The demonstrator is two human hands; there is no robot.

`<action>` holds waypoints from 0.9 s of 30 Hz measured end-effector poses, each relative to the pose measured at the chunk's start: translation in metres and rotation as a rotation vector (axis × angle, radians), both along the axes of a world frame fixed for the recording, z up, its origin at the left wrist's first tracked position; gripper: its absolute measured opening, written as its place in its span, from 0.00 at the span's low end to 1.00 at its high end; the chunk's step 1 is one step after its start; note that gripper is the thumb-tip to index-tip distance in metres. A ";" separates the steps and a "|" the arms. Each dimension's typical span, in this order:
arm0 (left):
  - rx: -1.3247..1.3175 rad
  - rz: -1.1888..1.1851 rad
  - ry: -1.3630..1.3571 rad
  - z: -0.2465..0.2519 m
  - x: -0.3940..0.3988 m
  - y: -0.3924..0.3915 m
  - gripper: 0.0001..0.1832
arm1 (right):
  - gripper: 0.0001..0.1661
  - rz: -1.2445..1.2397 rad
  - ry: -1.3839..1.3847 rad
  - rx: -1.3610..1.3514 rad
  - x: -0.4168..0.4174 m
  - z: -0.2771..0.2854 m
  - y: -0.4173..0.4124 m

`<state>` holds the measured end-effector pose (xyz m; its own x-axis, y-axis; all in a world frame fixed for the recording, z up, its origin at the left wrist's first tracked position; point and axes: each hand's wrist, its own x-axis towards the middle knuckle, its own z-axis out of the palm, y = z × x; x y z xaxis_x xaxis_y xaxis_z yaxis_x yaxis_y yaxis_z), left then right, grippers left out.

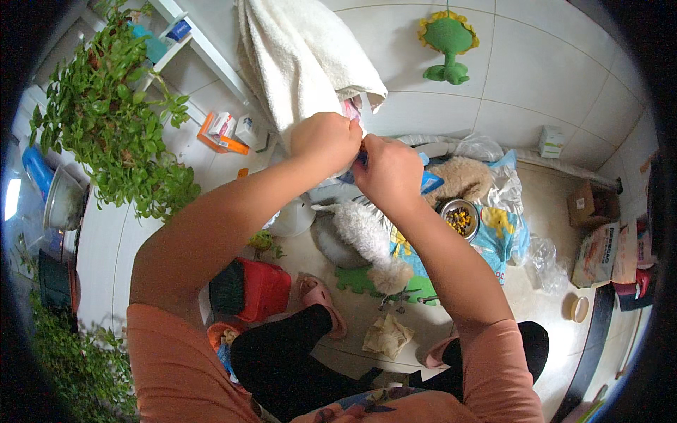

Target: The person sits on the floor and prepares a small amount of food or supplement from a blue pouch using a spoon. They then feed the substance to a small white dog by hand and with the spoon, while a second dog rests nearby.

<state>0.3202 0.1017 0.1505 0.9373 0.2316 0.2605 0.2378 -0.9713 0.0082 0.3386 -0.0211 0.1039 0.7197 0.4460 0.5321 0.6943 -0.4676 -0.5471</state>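
My left hand (325,140) and my right hand (391,169) meet in front of me, with both sets of fingers curled tightly together. They grip a small thin item, mostly hidden; dark blue (363,157) shows between them. Just beyond my left hand hangs a cream towel (312,58), and a pink and white piece (351,108) shows under its lower edge. Blue pieces (432,183) appear past my right hand; whether they belong to the held item I cannot tell. Below my hands stands a white curly-haired dog (359,227), its head low over a green foam mat (351,280).
A tan dog (468,177) is behind a steel bowl (476,232) of food on a blue mat (497,254). Leafy plants (111,121) crowd the left. A red bin (267,291), crumpled paper (389,337) and a cardboard box (592,203) rest on the floor. A green plush flower (448,34) hangs ahead.
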 end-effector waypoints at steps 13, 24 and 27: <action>-0.111 -0.700 0.090 0.022 -0.029 0.018 0.16 | 0.14 0.223 0.297 0.036 0.022 -0.015 -0.021; 0.098 -0.517 0.111 0.041 -0.037 0.015 0.21 | 0.16 0.118 0.262 -0.041 0.004 -0.029 -0.031; 0.181 -0.584 -0.052 0.039 -0.040 0.020 0.21 | 0.18 0.054 0.356 -0.049 -0.006 -0.043 -0.045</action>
